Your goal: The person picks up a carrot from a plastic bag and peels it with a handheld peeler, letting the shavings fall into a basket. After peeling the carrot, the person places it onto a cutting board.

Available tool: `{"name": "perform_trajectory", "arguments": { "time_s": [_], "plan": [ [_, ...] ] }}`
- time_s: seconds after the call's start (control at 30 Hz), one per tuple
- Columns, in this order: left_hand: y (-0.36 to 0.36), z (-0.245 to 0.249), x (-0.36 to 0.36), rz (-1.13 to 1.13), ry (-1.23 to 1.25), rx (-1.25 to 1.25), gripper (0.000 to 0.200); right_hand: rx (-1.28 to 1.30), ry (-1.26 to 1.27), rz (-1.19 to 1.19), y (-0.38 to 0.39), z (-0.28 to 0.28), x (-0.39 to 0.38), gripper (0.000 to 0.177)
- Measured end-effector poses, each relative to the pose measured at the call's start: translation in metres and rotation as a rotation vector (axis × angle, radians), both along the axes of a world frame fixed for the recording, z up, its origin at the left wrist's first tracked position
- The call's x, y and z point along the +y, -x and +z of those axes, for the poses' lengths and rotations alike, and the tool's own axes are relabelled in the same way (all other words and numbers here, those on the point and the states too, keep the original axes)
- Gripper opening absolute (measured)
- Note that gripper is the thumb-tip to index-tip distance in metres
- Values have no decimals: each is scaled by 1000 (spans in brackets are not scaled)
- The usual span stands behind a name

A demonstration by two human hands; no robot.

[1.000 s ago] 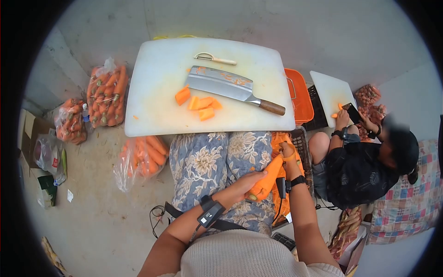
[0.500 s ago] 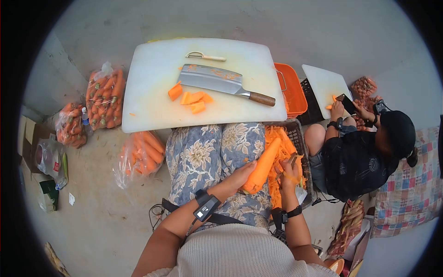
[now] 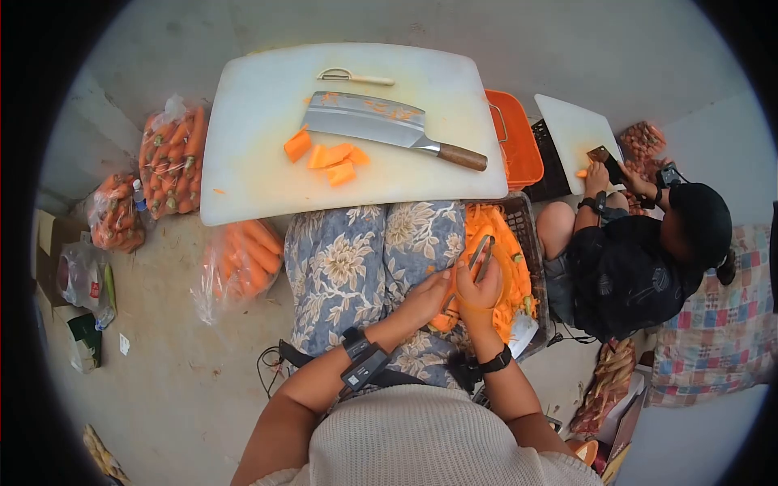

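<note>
My left hand [image 3: 428, 298] is closed around a large carrot [image 3: 444, 323], held low over my lap at the edge of a crate of peels. Most of the carrot is hidden behind my hands. My right hand [image 3: 480, 293] grips a metal peeler [image 3: 484, 248] close against the carrot, right beside my left hand. A thin strip of carrot peel [image 3: 508, 279] loops over my right hand. Long orange peelings [image 3: 519, 267] fill the dark plastic crate [image 3: 535, 257] beneath and beyond it.
On the white cutting board [image 3: 259, 121] lie a cleaver [image 3: 369, 118], a second peeler [image 3: 354, 77] and several carrot chunks [image 3: 328, 156]. Bagged carrots [image 3: 173, 158] stand at left. An orange bin [image 3: 523, 138] is behind the crate. At right, another person [image 3: 640, 275] cuts at a smaller board [image 3: 575, 130].
My right hand has moved up and left with the peeler, from over the peelings onto the carrot. The carrot sits more behind my hands. The view has shifted slightly.
</note>
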State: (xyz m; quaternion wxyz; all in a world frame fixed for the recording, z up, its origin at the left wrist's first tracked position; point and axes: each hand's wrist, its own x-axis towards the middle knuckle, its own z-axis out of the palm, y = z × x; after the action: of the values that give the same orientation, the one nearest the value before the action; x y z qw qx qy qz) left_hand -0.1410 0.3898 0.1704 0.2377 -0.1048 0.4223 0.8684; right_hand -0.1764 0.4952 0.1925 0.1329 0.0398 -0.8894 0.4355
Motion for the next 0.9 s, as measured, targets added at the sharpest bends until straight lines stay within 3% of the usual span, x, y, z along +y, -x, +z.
{"name": "perform_trajectory", "arguments": {
  "time_s": [0.1,0.17,0.23,0.3,0.47,0.53,0.67,0.73,0.87,0.9],
  "plan": [
    [0,-14,6,43,22,24,43,-12,47,1,11,-8,8,23],
    [0,-19,7,-21,241,100,42,-39,69,-8,20,-15,16,22],
    [-2,-18,9,-21,293,108,41,-118,194,-108,32,-21,22,20],
    [-2,-23,12,-20,351,117,41,-116,166,-104,44,-24,24,20],
    [1,-18,10,-1,160,83,48,-91,118,-78,57,-30,26,22],
    [-2,-16,9,-17,184,102,48,-114,215,-158,69,-44,39,23],
    [1,-4,3,-98,158,106,48,-157,182,-206,91,-62,61,23],
    [2,-7,3,-103,106,96,47,-189,319,-190,96,-68,63,26],
    [4,-4,1,-127,8,27,46,-265,319,-235,117,-90,86,27],
    [4,-3,-1,-126,15,35,46,-421,473,-293,118,-89,90,24]
  ]
}}
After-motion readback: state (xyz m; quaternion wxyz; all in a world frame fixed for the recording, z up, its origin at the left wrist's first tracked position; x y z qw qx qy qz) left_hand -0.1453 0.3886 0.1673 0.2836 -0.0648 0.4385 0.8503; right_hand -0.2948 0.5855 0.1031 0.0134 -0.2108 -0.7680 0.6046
